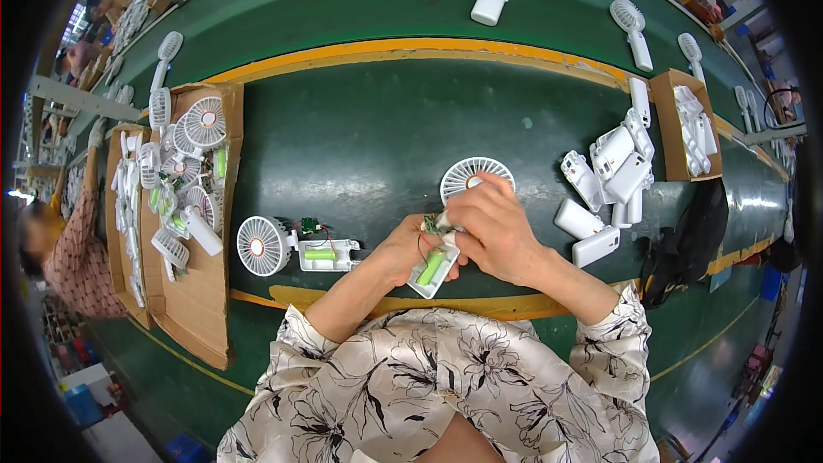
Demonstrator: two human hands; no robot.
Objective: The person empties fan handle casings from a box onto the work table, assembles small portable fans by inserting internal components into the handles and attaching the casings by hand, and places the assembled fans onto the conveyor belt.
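My left hand (399,250) grips the open white handle (435,279) of a small fan, with a green battery (429,267) lying in it. Over the handle's upper end, my right hand (495,233) has its fingers closed near a small circuit board (435,225); whatever they pinch is hidden. The round white fan head (467,175) lies just beyond my hands, partly covered by the right one. To the left, a second opened fan (263,246) rests on the green table with its battery and circuit board showing.
A cardboard tray (193,291) of fans and parts stands at the left. White casings (614,154) are piled at the right beside a cardboard box (711,170). Assembled fans lie on the green belt (369,2) beyond the yellow edge. A person (77,249) is at the far left.
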